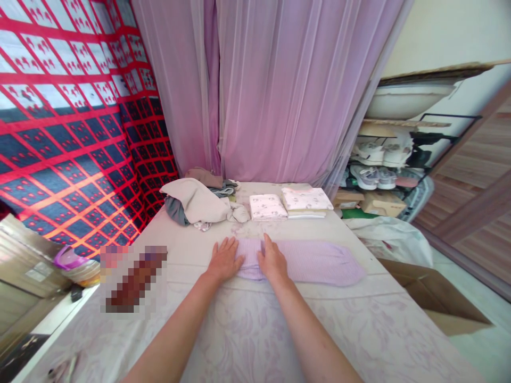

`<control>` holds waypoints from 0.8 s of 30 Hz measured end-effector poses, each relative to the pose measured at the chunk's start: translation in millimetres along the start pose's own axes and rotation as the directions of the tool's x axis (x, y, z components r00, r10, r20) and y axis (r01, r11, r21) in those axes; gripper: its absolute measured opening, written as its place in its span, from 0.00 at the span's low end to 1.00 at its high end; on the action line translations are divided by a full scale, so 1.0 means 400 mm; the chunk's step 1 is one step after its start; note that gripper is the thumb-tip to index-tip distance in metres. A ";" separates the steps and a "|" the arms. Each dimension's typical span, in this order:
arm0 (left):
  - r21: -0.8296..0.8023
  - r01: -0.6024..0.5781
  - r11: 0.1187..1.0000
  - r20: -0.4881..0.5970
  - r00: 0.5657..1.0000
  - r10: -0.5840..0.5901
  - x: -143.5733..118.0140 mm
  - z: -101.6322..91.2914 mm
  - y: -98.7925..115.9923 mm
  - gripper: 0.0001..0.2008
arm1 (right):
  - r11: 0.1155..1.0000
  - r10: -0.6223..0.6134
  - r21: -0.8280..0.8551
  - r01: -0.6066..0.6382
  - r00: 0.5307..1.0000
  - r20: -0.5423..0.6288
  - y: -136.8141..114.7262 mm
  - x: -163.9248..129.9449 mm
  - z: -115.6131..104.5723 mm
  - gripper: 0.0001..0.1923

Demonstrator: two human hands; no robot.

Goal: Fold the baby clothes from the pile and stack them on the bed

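A pale lilac garment (pixel 315 260) lies flat across the table (pixel 255 330), stretching to the right. My left hand (pixel 224 259) rests palm down at its left end, fingers spread. My right hand (pixel 273 260) presses flat on the cloth just beside it, fingers together. Neither hand grips anything.
A heap of unfolded clothes (pixel 197 205) sits at the back left. Two folded white patterned pieces (pixel 268 206) (pixel 306 200) lie behind the garment. An open cardboard box (pixel 435 298) stands on the floor at right, a shoe rack (pixel 383 165) beyond. Pink curtains (pixel 279 90) hang behind.
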State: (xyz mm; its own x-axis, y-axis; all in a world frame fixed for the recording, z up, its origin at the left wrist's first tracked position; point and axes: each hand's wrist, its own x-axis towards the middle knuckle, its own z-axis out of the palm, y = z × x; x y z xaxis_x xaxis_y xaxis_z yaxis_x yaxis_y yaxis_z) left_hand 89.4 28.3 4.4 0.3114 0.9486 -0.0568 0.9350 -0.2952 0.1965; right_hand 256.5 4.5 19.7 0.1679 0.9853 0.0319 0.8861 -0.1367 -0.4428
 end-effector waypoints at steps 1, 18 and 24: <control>0.002 0.001 1.000 -0.003 1.000 -0.001 0.005 -0.010 0.001 0.28 | 0.999 -0.048 -0.020 0.047 0.998 -0.046 -0.005 -0.002 -0.005 0.30; -0.121 -0.107 0.987 0.044 0.993 0.113 0.140 -0.042 -0.160 0.18 | 0.936 -0.316 -0.085 0.342 0.922 0.226 -0.014 0.001 0.068 0.30; -0.046 -0.203 0.978 0.146 0.967 0.208 0.201 -0.100 -0.137 0.12 | 0.935 -0.314 -0.099 0.341 0.924 0.217 -0.015 0.001 0.072 0.29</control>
State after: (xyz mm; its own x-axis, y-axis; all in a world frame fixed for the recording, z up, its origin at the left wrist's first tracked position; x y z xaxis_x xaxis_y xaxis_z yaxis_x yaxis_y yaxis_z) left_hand 56.2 125.2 28.2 0.5201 0.8395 -0.1574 0.8436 -0.4761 0.2484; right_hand 239.0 8.7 -3.5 -0.2169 0.9758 -0.0265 0.9284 0.1978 -0.3145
